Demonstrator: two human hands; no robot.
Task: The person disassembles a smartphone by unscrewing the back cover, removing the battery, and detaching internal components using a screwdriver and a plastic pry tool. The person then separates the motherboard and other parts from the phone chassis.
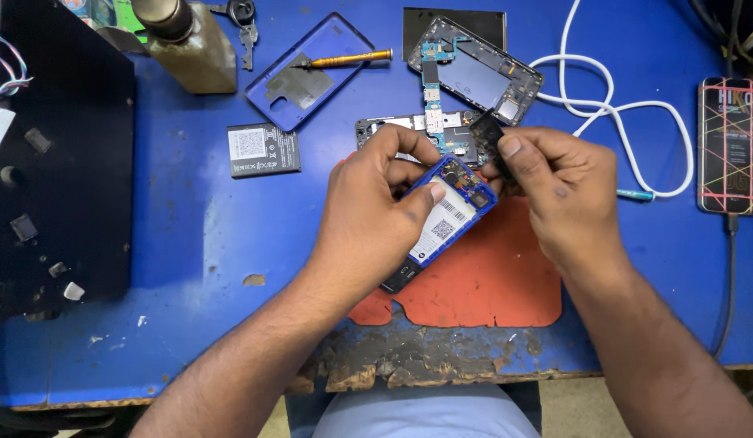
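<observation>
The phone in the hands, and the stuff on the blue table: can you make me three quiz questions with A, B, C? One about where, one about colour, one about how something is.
1. Where does the yellow-handled screwdriver lie?
A. on the blue back cover
B. on the orange mat
C. on the floor

2. What colour is the looped cable?
A. red
B. white
C. green

3. How is the phone in the left hand?
A. closed
B. wrapped up
C. back off, battery showing

Answers: 1 A, its tip rests on the cover. 2 B, it shows white on the blue table. 3 C, the white-labelled battery is bare, while the right hand pinches a small black part.
</observation>
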